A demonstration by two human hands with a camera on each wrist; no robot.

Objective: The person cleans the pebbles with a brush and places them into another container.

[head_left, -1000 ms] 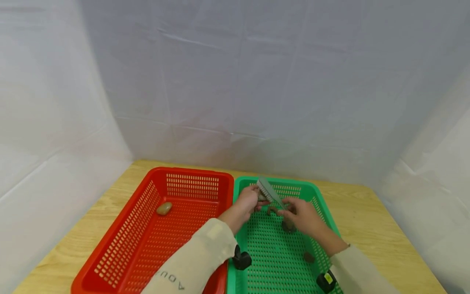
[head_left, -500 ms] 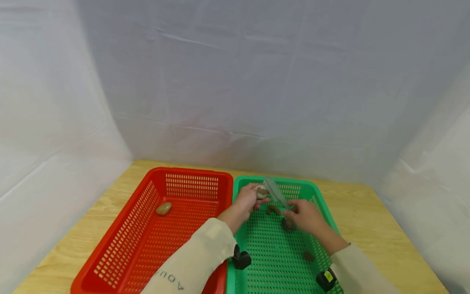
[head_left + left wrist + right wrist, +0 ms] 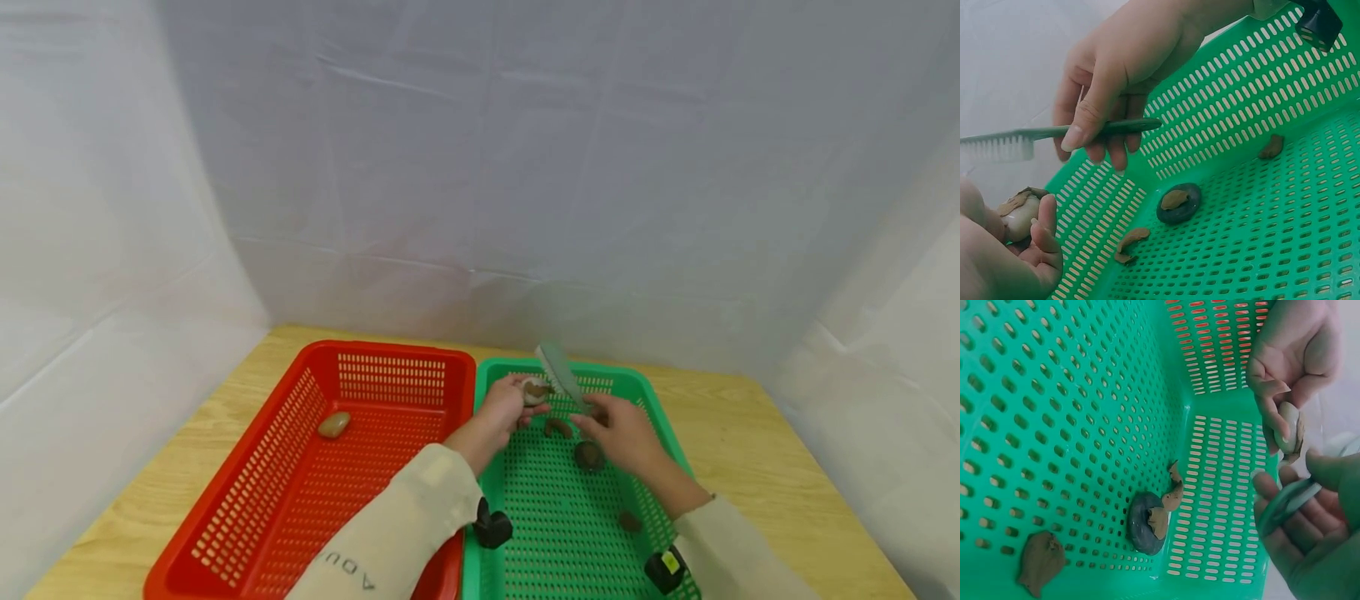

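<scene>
Over the far end of the green basket [image 3: 491, 575], my left hand [image 3: 501, 412] holds a smooth pale stone [image 3: 1020, 219] partly covered by a brown, mud-like crust. My right hand [image 3: 628, 435] pinches the handle of a grey-green brush [image 3: 562, 379] between thumb and fingers. Its white bristles [image 3: 1004, 150] face down toward the stone and stand a little above it in the left wrist view. On the basket floor below lies a dark round stone [image 3: 1188, 211] with a brown patch on top. Beside it is a curved brown flake [image 3: 558, 427].
Another brown flake [image 3: 630, 522] lies near the green basket's right wall. To the left, touching rims, stands a red basket [image 3: 468, 362] with a glossy tan stone [image 3: 334, 425] inside. Both baskets rest on a wooden table [image 3: 757, 467], with pale sheeting [image 3: 480, 167] behind.
The brush has shifted up and to the right, off the stone it overlapped earlier. The stone's crusted face has come into view. The left hand has barely moved.
</scene>
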